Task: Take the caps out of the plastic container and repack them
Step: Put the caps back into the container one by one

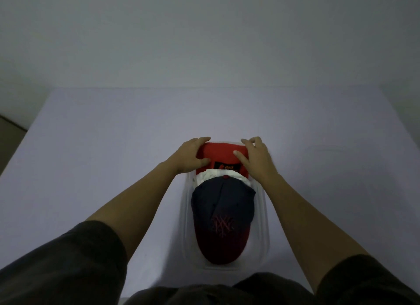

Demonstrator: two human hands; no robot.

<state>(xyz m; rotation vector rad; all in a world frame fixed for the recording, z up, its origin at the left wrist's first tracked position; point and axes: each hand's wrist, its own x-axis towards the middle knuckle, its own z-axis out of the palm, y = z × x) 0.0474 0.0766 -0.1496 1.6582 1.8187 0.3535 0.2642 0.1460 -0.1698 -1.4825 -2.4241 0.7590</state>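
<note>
Dark sleeves (68,266) fill the bottom corners, and both bare forearms reach forward over the table (102,134), a wide pale surface running to a plain wall at its far edge. Big picture first: that table carries just one thing, the plastic container (264,216), a clear, long tub sitting near the near edge, about midway between the left and right edges, its length pointing away toward the far edge.

Inside it, the navy cap (222,204) takes the near end, lying with its dark red brim toward the near edge and a red stitched emblem on the front. Tucked at its far side is a strip of white fabric (211,176); whether that is another cap cannot be told. Beyond that, at the far end of the container, sits the red cap (219,154) with a black label.

Now the hands. Left hand (189,155) clamps the red cap's left side, fingers over the far rim, thumb on top. Right hand (255,157) matches it on the right side, fingers curled at the container's far corner, thumb pressed on the red fabric. Both grips are closed on that red cap.
</note>
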